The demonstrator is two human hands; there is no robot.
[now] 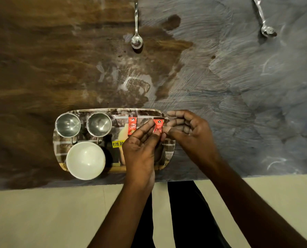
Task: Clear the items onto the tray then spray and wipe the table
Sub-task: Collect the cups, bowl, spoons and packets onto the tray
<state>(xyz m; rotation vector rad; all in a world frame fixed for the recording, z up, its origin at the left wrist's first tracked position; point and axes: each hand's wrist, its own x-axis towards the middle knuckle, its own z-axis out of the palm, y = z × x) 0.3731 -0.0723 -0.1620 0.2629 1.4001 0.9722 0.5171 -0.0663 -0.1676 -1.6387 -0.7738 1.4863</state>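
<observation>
A printed tray (168, 153) lies at the table's near edge. On it stand two steel cups (68, 124) (99, 124), a white bowl (85, 160) and one red sachet (132, 125) lying flat. My left hand (140, 149) pinches a second red sachet (159, 127) over the tray's right part. My right hand (186, 129) hovers just right of it, fingers loosely curled, one fingertip at the sachet's edge. Two steel spoons (136, 40) (268, 31) lie on the table far beyond the tray.
The wooden table top (41, 68) is dark brown on the left and covered with greyish smeared streaks (238, 86) on the right. The table's near edge runs just below the tray; pale floor (41, 221) lies beneath.
</observation>
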